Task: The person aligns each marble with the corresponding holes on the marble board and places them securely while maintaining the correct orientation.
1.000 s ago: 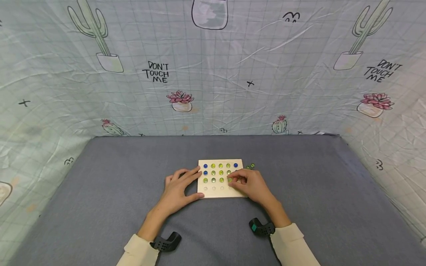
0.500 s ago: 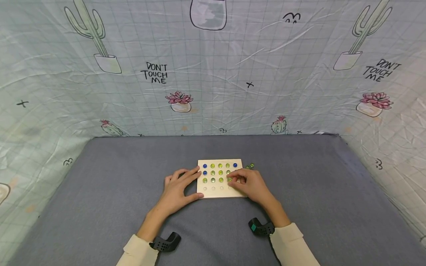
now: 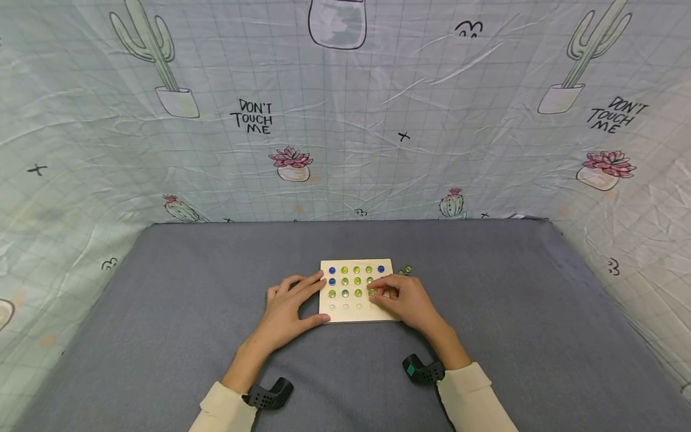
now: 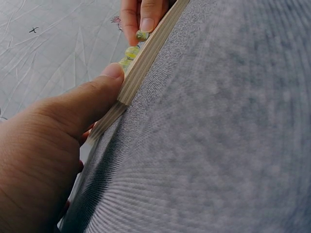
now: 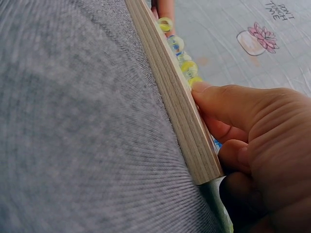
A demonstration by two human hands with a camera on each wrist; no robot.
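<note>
Your left hand (image 3: pixel 283 315) reaches in from the left with its fingers spread and fairly straight, fingertips against the left edge of the pale wooden board (image 3: pixel 356 315) and thumb on its near left corner. Your right hand (image 3: pixel 408 300) comes in over the board's right side, its wrist angled inward, thumb and index finger pinching a green marble (image 4: pixel 141 35) at the fourth place of the third row, counted from the far edge; the other fingers curl in behind. The board lies flat on the grey cloth-covered surface (image 3: pixel 216 294), in front of you and between your hands, its layered edge showing in both wrist views. Clear yellow-green marbles (image 3: pixel 357 270) fill most of the visible places in the three farther rows, with blue marbles (image 3: pixel 332 270) at both far corners and one more at the left end of the second row. Shallow round hollows (image 3: pixel 345 307) line the nearest row, and your right hand covers part of the right side. Loose green marbles (image 3: pixel 408 269) sit just beyond the right edge. Compared with a second ago, your pinch keeps to the same place and the board stays put; only the head view shifts slightly.
</note>
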